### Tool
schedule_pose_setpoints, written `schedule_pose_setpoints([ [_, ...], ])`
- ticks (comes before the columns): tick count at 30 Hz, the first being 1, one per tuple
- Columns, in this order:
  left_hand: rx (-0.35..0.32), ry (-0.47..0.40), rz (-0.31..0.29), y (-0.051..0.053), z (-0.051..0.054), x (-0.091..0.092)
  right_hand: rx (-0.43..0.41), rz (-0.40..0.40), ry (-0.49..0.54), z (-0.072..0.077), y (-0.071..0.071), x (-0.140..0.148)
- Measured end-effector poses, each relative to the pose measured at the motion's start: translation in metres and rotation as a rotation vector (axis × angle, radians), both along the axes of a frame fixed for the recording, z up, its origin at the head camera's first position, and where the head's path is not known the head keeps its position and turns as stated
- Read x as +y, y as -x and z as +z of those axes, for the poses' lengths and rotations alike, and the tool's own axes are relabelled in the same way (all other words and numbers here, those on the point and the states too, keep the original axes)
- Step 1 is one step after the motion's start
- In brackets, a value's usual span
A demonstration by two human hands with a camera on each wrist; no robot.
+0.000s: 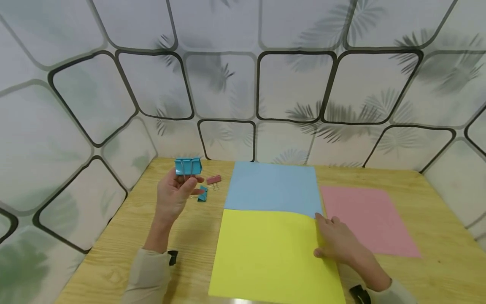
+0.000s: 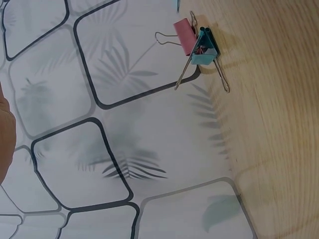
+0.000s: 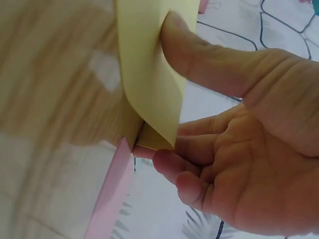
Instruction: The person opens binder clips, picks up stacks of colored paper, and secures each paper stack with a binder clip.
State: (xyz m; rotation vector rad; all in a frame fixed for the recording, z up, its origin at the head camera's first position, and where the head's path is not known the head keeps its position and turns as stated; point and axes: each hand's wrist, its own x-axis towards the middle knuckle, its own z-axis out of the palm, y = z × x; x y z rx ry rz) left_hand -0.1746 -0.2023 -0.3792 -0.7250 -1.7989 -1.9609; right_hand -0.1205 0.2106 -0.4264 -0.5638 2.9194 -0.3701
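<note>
My left hand (image 1: 174, 196) is raised over the table's left part and holds a large blue binder clip (image 1: 188, 166), thumb against its wire handles. In the left wrist view only a sliver of that hand (image 2: 6, 139) shows. My right hand (image 1: 338, 240) grips the right edge of a yellow sheet (image 1: 269, 253). The right wrist view shows the thumb on the sheet's face and fingers at its edge and behind; the yellow sheet (image 3: 154, 74) bends between them. A light blue sheet (image 1: 273, 185) lies just beyond it, partly covered along their shared edge.
A pink binder clip (image 1: 214, 180) and a smaller blue binder clip (image 1: 203, 194) lie on the wooden table (image 1: 197, 249), close to my left hand. To the right lies a pink sheet (image 1: 370, 221). A patterned wall (image 1: 228, 93) borders the table's back and sides.
</note>
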Motion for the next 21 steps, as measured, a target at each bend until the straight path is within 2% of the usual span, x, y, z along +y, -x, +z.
schedule_pose_setpoints([
  [6,0.003,-0.023,-0.012,-0.0007,0.0016,0.0011,0.042,-0.038,0.000,0.0008,-0.0059,-0.0060],
  [13,0.009,-0.037,0.011,-0.0014,0.0017,-0.0003,-0.073,-0.112,0.075,0.0061,-0.0055,-0.0083],
  [21,0.007,-0.042,0.006,-0.0011,0.0030,-0.0022,-0.103,-0.164,0.101,0.0068,-0.0038,-0.0049],
])
